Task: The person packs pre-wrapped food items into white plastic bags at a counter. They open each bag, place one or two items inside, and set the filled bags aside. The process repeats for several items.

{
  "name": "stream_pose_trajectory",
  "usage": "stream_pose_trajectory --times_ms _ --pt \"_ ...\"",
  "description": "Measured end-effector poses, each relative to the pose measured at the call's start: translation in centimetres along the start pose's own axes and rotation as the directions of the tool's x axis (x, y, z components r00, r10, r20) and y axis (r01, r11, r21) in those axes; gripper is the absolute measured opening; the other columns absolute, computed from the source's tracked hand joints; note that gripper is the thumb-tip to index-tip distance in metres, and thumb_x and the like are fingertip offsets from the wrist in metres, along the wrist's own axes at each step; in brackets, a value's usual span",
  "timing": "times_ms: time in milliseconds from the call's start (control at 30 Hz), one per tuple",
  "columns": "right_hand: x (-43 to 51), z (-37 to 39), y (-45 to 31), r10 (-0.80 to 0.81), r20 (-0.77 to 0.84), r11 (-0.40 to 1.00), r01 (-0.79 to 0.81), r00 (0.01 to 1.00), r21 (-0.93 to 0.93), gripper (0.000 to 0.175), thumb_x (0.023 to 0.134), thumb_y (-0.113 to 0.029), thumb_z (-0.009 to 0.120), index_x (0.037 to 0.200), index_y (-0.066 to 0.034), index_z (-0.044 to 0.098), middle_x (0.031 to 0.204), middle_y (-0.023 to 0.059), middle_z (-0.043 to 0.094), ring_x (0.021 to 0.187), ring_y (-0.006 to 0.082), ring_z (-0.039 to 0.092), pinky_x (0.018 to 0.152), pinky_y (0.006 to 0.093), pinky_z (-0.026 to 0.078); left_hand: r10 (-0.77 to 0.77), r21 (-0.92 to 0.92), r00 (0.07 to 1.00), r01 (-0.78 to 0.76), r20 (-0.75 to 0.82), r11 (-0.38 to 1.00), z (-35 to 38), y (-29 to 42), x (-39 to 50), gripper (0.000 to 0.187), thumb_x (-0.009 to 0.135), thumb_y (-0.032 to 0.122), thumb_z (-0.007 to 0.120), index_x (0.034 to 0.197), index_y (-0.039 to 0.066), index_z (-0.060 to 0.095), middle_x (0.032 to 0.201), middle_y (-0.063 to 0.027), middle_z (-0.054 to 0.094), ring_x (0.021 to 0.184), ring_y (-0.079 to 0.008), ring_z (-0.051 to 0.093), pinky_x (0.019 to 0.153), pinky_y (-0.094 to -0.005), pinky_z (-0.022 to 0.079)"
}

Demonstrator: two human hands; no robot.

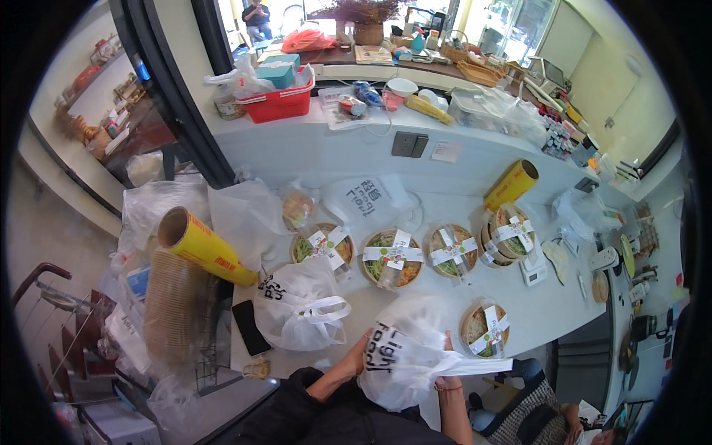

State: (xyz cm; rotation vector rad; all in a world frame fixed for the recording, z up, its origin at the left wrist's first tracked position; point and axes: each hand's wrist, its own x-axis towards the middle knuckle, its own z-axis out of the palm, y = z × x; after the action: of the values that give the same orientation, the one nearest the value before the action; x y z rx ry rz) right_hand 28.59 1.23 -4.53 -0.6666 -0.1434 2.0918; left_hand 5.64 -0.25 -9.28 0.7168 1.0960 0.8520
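Note:
A full white plastic carrier bag (403, 356) with dark printing is between my hands at the front edge of the counter. My left hand (359, 353) grips its left side, the fingers partly behind the plastic. On the bag's right side is my right hand (448, 378), partly covered by the bag and its handle. To the left stands a second filled white bag (303, 311) with upright handles. Behind the bags, round salad bowls with paper bands, among them one bowl (392, 258), sit in a row. Another banded bowl (485, 331) lies right of the held bag.
A black phone (250, 328) lies at the counter's left edge, near a tall stack of bowls (175, 300) and a yellow film roll (208, 247). A white scale (534, 270) and stacked bowls (509, 233) are at right. Another person (528, 409) sits at lower right.

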Motion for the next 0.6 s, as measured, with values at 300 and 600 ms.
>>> stream_pose_trajectory --times_ms 300,600 --pt "4.7 -4.0 1.9 -0.57 -0.192 0.53 0.178 0.799 -0.829 0.042 0.099 -0.035 0.042 0.1 0.0012 0.063 0.094 0.0055 0.062 0.084 0.0128 0.054 0.076 0.0292 0.046 -0.291 -0.665 0.95 0.291 0.115 0.688 -1.3 -0.8 2.2 0.051 0.092 0.053 0.045 0.115 0.01 0.059 0.108 -0.0081 0.064 0.099 -0.0231 0.062 0.089 -0.0394 0.05" --pt "8.0 -7.8 2.7 -0.652 -0.062 0.022 -0.062 0.755 -0.998 0.047 0.096 -0.039 0.044 0.089 0.0026 0.065 0.072 0.0173 0.064 0.069 0.0311 0.063 0.064 0.0415 0.048 -0.208 -0.287 0.88 0.086 -0.427 0.954 -1.7 -5.0 4.6 0.058 0.092 0.045 0.051 0.134 0.008 0.038 0.13 -0.0095 0.047 0.113 -0.0231 0.052 0.092 -0.0358 0.044"
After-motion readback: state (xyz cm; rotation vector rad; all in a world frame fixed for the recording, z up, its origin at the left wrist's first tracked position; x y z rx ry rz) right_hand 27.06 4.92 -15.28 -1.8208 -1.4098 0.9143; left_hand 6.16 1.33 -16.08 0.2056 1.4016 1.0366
